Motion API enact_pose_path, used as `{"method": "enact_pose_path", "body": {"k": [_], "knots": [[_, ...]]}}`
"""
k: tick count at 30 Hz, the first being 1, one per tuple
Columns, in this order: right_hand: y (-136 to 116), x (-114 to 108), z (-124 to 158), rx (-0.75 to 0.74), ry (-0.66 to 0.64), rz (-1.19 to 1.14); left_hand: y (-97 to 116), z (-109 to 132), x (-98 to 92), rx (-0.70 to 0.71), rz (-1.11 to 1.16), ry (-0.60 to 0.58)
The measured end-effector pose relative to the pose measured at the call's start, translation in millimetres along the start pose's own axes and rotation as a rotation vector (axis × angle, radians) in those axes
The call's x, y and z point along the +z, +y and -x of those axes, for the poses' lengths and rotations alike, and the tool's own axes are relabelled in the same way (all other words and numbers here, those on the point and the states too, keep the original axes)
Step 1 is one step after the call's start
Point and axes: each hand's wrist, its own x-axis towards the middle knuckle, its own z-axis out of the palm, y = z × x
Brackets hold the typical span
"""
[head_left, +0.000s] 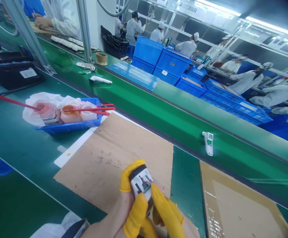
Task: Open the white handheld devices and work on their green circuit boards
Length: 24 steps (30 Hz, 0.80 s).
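A white handheld thermometer (142,181) with a dark end and thin red, green and dark wires inside its opening is between my hands, above the brown cardboard sheet (134,138). My left hand (130,198), in yellow finger cots, wraps around the thermometer from the left, one finger curled behind its top end. From the right, my right hand (167,211), also in yellow finger cots, closes on it with a fingertip beside the wires. The lower part of the thermometer is hidden by my fingers.
A blue tray (67,128) holds jars with red sticks. Along the green conveyor (144,109) lie an opened white thermometer (209,144) and another white piece (100,79). More cardboard (243,205) lies at right. Blue crates (171,66) and several people in white stand beyond.
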Motion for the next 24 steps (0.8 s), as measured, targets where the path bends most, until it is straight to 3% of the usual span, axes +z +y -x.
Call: {"method": "enact_pose_path", "body": {"k": [5, 8, 11, 13, 20, 24], "knots": [[-0.8, -12.2, -19.0, -0.175, 0.064, 0.155, -9.8, 25.2, -12.7, -0.122, 0.058, 0.034], [-0.8, -22.9, -32.1, -0.357, 0.127, 0.315, 0.4, 31.4, -8.7, -0.176, 0.144, 0.011], [-0.1, -29.3, -38.9, -0.449, 0.113, 0.375, 14.1, 27.1, 0.6, -0.167, 0.197, -0.04], [0.3, -30.4, -40.3, -0.448, 0.098, 0.405, 19.7, 23.3, 5.5, -0.151, 0.206, -0.032], [-1.7, -22.3, -50.2, -0.382, 0.048, 0.367, 20.6, 18.3, 17.2, -0.161, 0.063, 0.212], [1.4, -15.3, -47.3, -0.196, 0.161, 0.095, 31.1, 9.7, 29.2, -0.094, -0.178, 0.285]]}}
